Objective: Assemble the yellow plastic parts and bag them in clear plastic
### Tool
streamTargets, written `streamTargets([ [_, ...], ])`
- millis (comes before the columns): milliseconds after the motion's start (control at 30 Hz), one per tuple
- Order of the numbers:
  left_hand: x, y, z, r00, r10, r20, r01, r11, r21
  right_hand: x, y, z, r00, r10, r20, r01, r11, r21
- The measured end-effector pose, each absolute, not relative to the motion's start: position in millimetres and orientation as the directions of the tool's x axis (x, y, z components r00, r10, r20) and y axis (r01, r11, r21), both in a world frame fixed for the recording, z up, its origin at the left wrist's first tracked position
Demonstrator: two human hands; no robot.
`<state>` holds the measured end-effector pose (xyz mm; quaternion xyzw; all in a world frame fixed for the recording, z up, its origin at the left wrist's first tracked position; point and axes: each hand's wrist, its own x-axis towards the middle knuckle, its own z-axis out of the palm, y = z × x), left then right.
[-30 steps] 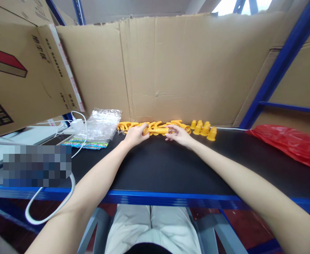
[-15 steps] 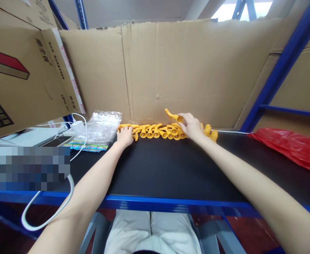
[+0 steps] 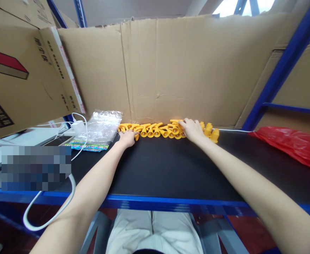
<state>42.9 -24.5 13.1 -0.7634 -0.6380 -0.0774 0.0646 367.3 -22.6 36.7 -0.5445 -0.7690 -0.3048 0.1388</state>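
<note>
A row of several yellow plastic parts lies along the back of the black shelf top, against a cardboard wall. My left hand rests at the row's left end, fingers curled over a yellow piece. My right hand lies on the row's right part, fingers bent down onto the pieces there. A few upright yellow caps stand just right of that hand.
A clear plastic bag over a colourful card lies at the left, beside a white charger and cable. A red plastic bag lies at the right. Cardboard walls the back; a cardboard box overhangs left. Blue shelf posts stand on the right.
My right hand, which held a yellow part raised above the row half a second ago, has come down onto the row. My left hand stayed at the row's left end.
</note>
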Motion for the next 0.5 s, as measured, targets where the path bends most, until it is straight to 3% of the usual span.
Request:
streamTargets([
  [133, 45.0, -25.3, 13.6, 0.189, 0.963, 0.195, 0.982, -0.191, -0.006, 373.2, -21.7, 27.2, -0.370, 0.782, 0.502, 0.928, 0.289, 0.235],
  [333, 47.6, -27.8, 14.8, 0.186, 0.967, 0.174, 0.982, -0.188, -0.006, 386.6, -17.5, 25.8, -0.313, 0.850, 0.423, 0.940, 0.342, 0.008],
  [500, 50.1, -30.4, 18.1, 0.184, 0.969, 0.166, 0.983, -0.184, -0.016, 412.1, -10.9, 34.1, -0.136, 0.878, 0.460, 0.975, 0.201, -0.096],
])
